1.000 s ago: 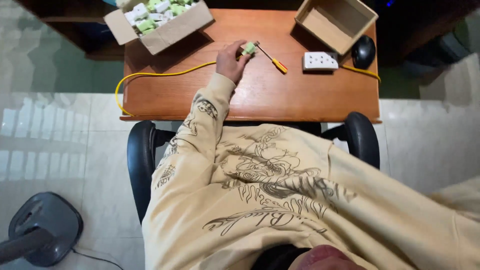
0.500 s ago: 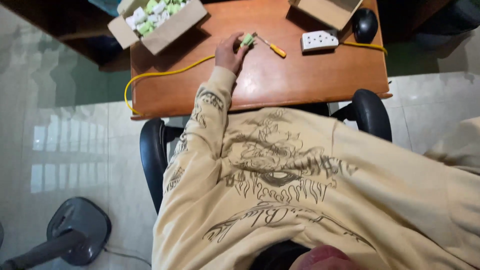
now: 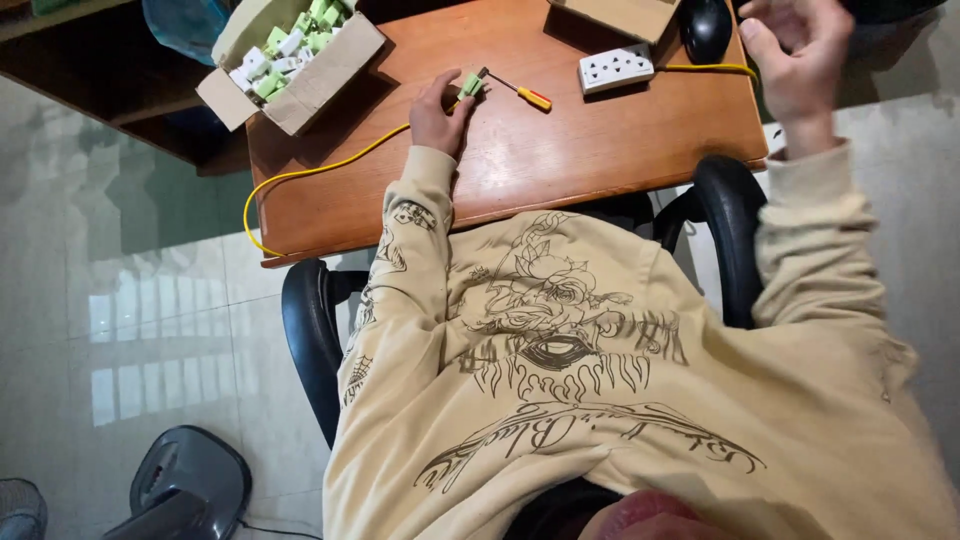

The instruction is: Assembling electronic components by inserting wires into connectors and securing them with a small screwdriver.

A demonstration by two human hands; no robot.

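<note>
My left hand (image 3: 438, 112) rests on the wooden table (image 3: 560, 160), its fingers closed on a small green and white part (image 3: 472, 84). Just right of that part lies a screwdriver (image 3: 520, 92) with a yellow and orange handle. My right hand (image 3: 795, 55) is raised at the table's right edge, fingers loosely apart, with nothing in it. A white socket block (image 3: 616, 68) with a yellow cable (image 3: 330, 165) lies between the two hands. My beige printed sweatshirt fills the lower half of the view.
An open cardboard box (image 3: 335, 70) with several green and white parts stands at the table's back left. Another cardboard box (image 3: 620, 15) and a black mouse (image 3: 706, 25) are at the back right. A black chair's armrest (image 3: 310, 340) and a grey fan base (image 3: 190, 490) are below.
My right hand has come into view at the upper right. The view has shifted, so the table sits higher and more tilted. My left hand stays on the green part.
</note>
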